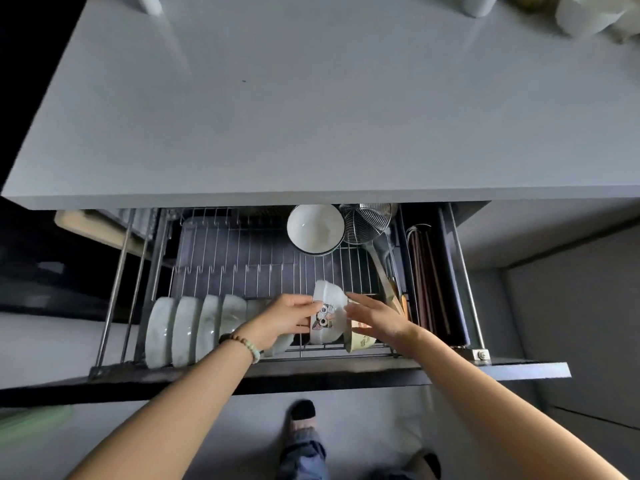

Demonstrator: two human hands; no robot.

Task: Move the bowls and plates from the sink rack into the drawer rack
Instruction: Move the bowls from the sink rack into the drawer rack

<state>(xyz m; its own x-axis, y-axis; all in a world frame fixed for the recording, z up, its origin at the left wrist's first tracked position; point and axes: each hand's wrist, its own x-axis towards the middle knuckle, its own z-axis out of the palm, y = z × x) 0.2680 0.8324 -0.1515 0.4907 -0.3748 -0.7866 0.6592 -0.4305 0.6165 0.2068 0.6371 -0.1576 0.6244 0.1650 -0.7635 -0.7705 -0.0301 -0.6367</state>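
The drawer rack (242,258) of steel wire is pulled out below the grey counter. Several pale bowls (187,327) stand on edge in its front row at the left. A white bowl with an owl picture (329,313) stands on edge at the front middle. My left hand (287,320) grips its left side with thumb and fingers. My right hand (377,317) touches its right side with straight fingers. A beige cup (360,342) lies just under my right hand. Another white bowl (315,228) sits mouth-up at the back of the rack.
A wire skimmer (367,221) lies at the back right of the rack, its handle running forward. Chopsticks (429,285) fill the narrow right compartment. The grey counter (311,116) overhangs the drawer's back. My feet (304,420) stand on the floor below the drawer front.
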